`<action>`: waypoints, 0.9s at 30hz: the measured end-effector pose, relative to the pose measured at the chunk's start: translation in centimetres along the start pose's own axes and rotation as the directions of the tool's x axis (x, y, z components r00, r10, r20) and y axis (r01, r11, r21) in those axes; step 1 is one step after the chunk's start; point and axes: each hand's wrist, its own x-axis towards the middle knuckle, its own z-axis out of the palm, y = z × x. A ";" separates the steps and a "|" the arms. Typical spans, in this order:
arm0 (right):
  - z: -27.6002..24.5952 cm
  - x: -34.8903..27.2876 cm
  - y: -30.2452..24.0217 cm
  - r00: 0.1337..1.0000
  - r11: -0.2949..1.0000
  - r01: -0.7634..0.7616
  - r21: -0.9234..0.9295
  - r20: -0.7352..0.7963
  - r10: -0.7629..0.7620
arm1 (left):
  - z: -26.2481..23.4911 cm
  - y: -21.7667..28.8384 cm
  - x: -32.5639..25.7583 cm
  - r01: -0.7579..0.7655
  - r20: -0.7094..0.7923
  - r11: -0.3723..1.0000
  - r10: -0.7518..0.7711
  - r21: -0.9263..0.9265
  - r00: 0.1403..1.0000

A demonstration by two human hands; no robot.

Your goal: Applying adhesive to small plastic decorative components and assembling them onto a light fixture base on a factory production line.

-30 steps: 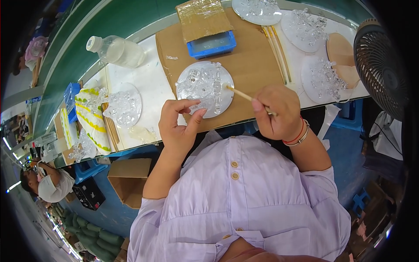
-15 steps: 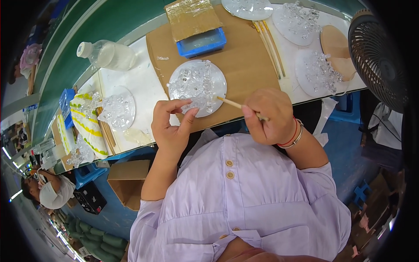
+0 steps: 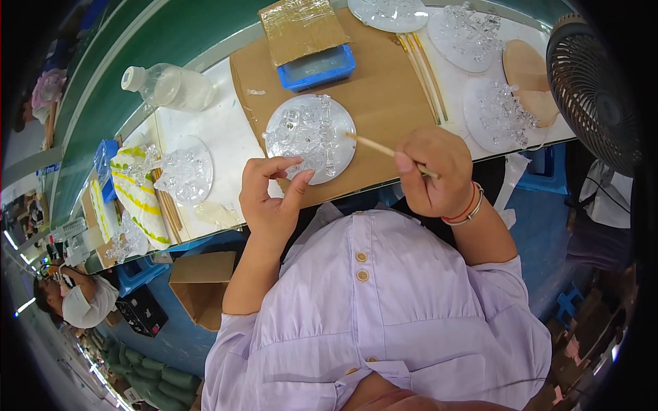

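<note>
A round white plate [image 3: 347, 127] with clear plastic ornament pieces [image 3: 306, 133] on it lies on the cardboard sheet in front of me. At its near edge, my left hand [image 3: 269, 188] has thumb and forefinger closed about the rim of a clear piece; the exact contact is hard to make out. My right hand [image 3: 435, 171] is wrapped round a thin wooden brush [image 3: 375, 145], to the right of the plate. The brush tip points left, at the plate's right rim beside the clear pieces. Whether the tip touches is too small to tell.
Behind the plate stands a blue tray [image 3: 317, 70] partly under a cardboard flap [image 3: 301, 31]. A clear bottle [image 3: 171, 87] lies at left. More brushes [image 3: 423, 75] and plates of clear pieces [image 3: 500, 113] are at right, near a black fan [image 3: 595, 96].
My right hand has drawn back a little to the right and up with the brush, whose tip has shifted slightly up and right. My left hand and the plate stay nearly in place.
</note>
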 end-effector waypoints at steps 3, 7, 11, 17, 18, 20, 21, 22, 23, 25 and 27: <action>0.2 0.5 1.0 0.999 0.999 -0.020 -0.047 -0.029 0.018 | 0.0 0.1 0.1 -0.011 0.004 1.000 0.011 0.013 1.000; 0.5 0.5 1.8 1.000 0.999 -0.007 -0.044 -0.005 0.007 | 0.0 0.0 0.1 -0.003 0.002 1.000 0.003 0.006 1.000; -0.1 -0.1 1.0 0.999 1.000 -0.009 -0.026 0.039 0.010 | 0.0 -0.1 0.0 -0.001 -0.001 1.000 0.001 0.006 1.000; 0.1 0.5 1.6 0.999 1.000 -0.020 -0.020 -0.034 0.020 | 0.1 -0.1 0.0 -0.004 0.000 1.000 0.004 -0.001 1.000; 0.4 0.6 1.9 0.999 1.000 -0.020 -0.020 -0.035 0.020 | 0.1 -0.1 0.0 -0.005 0.000 1.000 0.005 0.000 1.000; 0.7 0.6 2.2 0.999 0.999 -0.022 -0.038 -0.030 0.021 | 0.1 0.0 0.1 -0.021 0.003 1.000 0.021 0.016 1.000; 0.7 0.6 2.1 0.999 0.999 -0.022 -0.037 -0.030 0.021 | 0.1 -0.1 0.0 -0.020 0.003 1.000 0.020 0.017 1.000; 0.6 0.5 2.0 1.000 0.999 -0.012 -0.034 -0.023 0.011 | 0.1 -0.1 0.0 -0.017 0.000 1.000 0.017 0.010 1.000; 0.4 0.3 1.8 1.000 0.999 -0.002 -0.032 -0.016 0.001 | 0.1 -0.2 0.0 -0.013 -0.003 1.000 0.013 0.002 1.000; -0.3 -0.1 0.9 0.999 1.000 -0.014 -0.015 0.029 0.014 | 0.1 -0.3 0.0 -0.017 -0.010 1.000 0.017 0.007 1.000; -0.7 -0.5 0.4 0.997 1.000 -0.027 -0.002 0.073 0.027 | 0.2 -0.3 -0.1 -0.024 -0.015 1.000 0.024 0.011 1.000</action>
